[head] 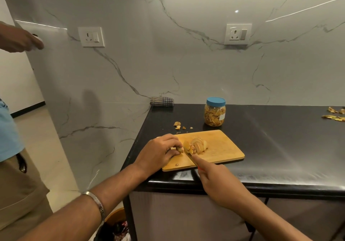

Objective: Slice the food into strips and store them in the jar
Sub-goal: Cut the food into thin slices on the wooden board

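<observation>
A wooden cutting board [220,147] lies at the front left corner of the black counter. On it is a pale yellow-brown food [197,144], cut into several fanned slices. My left hand [160,152] pinches the uncut end piece [180,149] at the food's left side. My right hand [218,181] grips a knife [190,156], forefinger stretched along its back, and the blade's tip meets the food. Behind the board stands a clear jar [214,113] with a blue lid, shut and full of strips.
Food scraps [178,125] lie on the counter [280,138] behind the board, and more peels [334,115] at the far right. A folded checked cloth [161,101] sits at the back corner. Another person stands at the left, one hand [20,39] holding a white object. A bin [115,227] is below.
</observation>
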